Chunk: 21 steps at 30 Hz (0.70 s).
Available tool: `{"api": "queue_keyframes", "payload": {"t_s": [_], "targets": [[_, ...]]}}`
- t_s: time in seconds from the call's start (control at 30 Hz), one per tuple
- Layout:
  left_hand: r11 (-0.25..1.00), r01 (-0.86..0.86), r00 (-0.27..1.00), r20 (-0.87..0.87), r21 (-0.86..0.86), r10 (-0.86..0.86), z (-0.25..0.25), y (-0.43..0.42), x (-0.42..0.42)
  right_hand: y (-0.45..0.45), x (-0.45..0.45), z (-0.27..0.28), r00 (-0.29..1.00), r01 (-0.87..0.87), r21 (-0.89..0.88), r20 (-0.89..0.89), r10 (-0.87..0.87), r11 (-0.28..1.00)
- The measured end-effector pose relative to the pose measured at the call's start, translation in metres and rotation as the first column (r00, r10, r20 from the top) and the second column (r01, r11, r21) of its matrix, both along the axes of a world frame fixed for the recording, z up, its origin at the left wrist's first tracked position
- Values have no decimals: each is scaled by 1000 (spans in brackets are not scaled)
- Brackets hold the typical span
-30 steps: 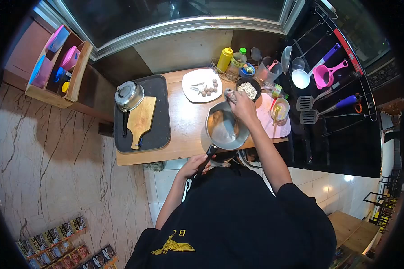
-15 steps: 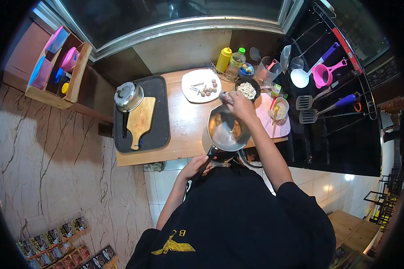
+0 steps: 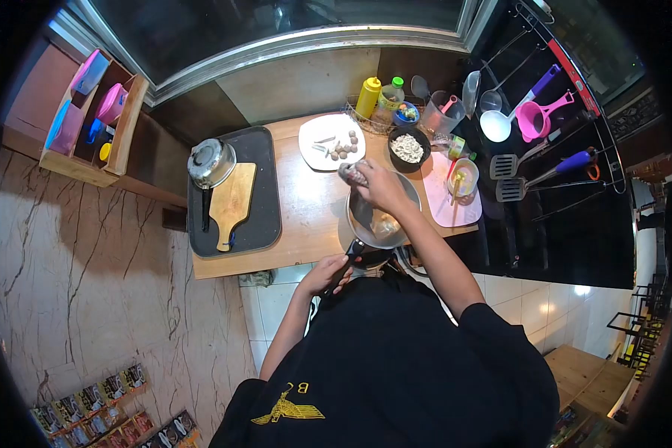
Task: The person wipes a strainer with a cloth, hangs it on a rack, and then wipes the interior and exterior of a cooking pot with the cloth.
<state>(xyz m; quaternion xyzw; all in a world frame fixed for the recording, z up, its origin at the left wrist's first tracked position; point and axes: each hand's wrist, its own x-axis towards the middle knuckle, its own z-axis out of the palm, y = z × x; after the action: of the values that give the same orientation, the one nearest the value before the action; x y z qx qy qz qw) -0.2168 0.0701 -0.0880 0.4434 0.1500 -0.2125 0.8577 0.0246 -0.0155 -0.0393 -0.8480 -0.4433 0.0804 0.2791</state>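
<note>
A deep silver saucepan (image 3: 417, 200) is tilted at the front edge of the wooden table. My left hand (image 3: 327, 276) is wrapped round its black handle (image 3: 344, 270). Above the pan's far rim, my right hand (image 3: 381, 188) grips a small crumpled, grey-pink cloth-like bundle (image 3: 353, 175); its exact kind is unclear. Shiny brownish patches show inside the pan, and my right hand and forearm cover part of it. Just beyond lie a white plate (image 3: 315, 131) with several round brown balls and a dark bowl (image 3: 396, 158) of pale chopped pieces.
A black tray (image 3: 265, 201) at left holds an upturned pot (image 3: 211, 163) and a wooden cutting board (image 3: 234, 196). Bottles (image 3: 367, 98) stand at the back. On the right are a pink board (image 3: 448, 213) with a small bowl (image 3: 463, 179) and hanging utensils (image 3: 504, 168).
My right hand has moved left with the bundle, over the pan's far left rim. The pan has shifted slightly, while my left hand keeps its hold on the handle.
</note>
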Motion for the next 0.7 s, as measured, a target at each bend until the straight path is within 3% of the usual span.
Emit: {"api": "queue_keyframes", "payload": {"t_s": [0.1, 0.2, 0.37, 0.53, 0.7], "targets": [[1000, 7, 1000, 0, -6, -7, -1, -1, -1, -2, 0, -3, 998, -57, 33, -18, 57, 998], [1000, -12, 1000, -4, -19, 12, -4, -3, -5, -7, 11, -4, 995, 34, 56, 94, -39, 998], [1000, -29, 999, -15, -6, 29, -3, 1, -7, -11, 18, -14, 990, 77, 119, 112, -90, 990], [999, 32, 999, -1, 18, -32, -2, 4, -2, -8, -2, -6, 994, -102, 166, 49, 95, 981], [1000, -16, 1000, -11, 10, 16, -4, 4, 3, -12, -24, 1, 968, -251, 145, 66, 244, 957]]}}
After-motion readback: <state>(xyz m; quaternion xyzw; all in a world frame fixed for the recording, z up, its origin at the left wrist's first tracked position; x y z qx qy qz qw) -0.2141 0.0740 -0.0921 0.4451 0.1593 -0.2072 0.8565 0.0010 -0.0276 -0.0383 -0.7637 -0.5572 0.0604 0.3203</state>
